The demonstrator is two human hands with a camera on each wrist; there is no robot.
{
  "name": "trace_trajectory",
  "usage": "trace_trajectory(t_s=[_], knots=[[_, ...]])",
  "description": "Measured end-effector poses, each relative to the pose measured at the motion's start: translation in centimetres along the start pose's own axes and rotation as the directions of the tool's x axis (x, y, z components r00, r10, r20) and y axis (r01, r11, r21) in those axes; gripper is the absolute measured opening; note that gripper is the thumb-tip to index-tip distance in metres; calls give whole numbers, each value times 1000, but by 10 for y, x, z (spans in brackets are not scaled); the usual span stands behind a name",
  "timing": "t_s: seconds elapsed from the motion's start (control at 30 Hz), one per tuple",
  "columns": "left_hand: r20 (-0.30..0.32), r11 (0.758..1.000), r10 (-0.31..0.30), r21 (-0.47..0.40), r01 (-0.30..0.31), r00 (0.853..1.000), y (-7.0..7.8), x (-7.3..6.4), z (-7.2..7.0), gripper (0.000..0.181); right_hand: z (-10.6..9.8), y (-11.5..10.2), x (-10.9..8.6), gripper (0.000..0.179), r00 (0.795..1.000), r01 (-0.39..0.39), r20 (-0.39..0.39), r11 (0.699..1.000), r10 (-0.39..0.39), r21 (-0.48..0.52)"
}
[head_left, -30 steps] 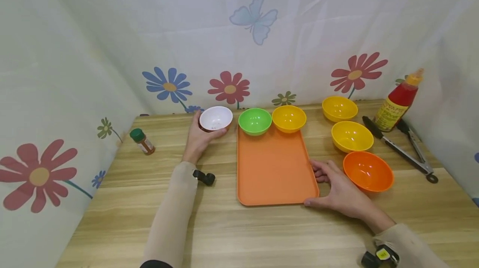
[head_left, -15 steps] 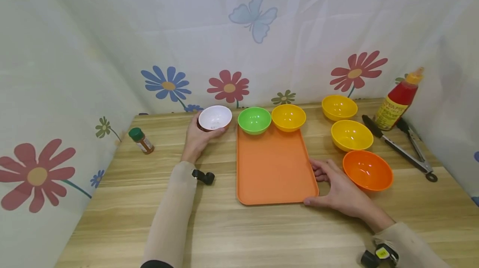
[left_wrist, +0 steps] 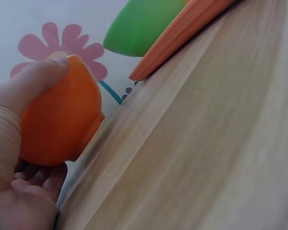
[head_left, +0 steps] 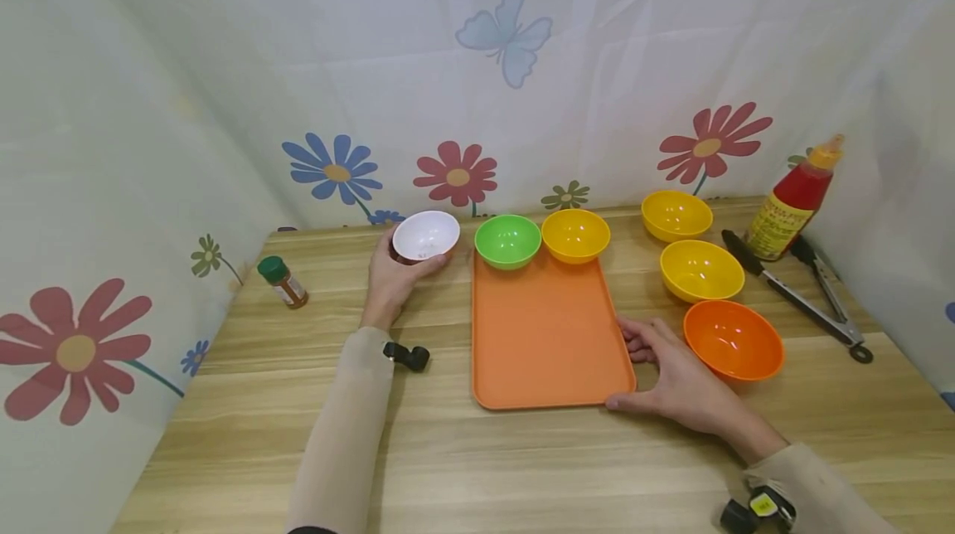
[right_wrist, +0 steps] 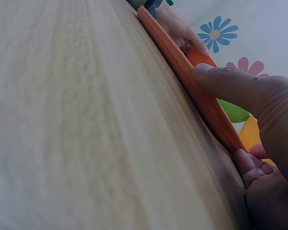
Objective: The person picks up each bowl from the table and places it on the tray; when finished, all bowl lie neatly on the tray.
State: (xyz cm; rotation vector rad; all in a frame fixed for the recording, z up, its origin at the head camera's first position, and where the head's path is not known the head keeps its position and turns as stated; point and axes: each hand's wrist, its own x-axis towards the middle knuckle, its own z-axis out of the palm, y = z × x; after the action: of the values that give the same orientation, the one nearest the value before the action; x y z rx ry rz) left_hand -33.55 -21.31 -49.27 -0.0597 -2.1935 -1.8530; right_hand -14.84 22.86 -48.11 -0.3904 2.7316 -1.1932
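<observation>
Bowl [head_left: 427,235], white inside and orange outside, is clasped in the grip of the left hand [head_left: 391,283] at ten o'clock from the tray [head_left: 552,339]. The right hand [head_left: 682,385] grasps the tray's edge at four o'clock. A green bowl [head_left: 507,242] stands on the tray at eleven, a yellow bowl [head_left: 576,236] near twelve.

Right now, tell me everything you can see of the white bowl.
The bowl is white inside with faint marks, orange outside, smooth, plastic-looking, with a foot ring. It opens upward, left of the tray, apart from it. The left hand grips it; whether it touches the table is unclear.
</observation>
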Motion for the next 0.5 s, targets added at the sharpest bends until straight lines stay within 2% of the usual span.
trace_trajectory(t_s=[0.13, 0.3, 0.5], knots=[[2, 999, -7, -33, 7, 1000, 4, -1, 0, 102, 0, 0, 0, 121, 1000, -3, 3, 1000, 3, 5], [14, 1000, -20, -23, 20, 1000, 9, -2, 1, 106, -1, -1, -1, 121, 1000, -6, 4, 1000, 6, 2], [26, 999, -10, -52, 12, 1000, 18, -3, 2, 109, -1, -1, 0, 121, 1000, -6, 9, 1000, 6, 17]])
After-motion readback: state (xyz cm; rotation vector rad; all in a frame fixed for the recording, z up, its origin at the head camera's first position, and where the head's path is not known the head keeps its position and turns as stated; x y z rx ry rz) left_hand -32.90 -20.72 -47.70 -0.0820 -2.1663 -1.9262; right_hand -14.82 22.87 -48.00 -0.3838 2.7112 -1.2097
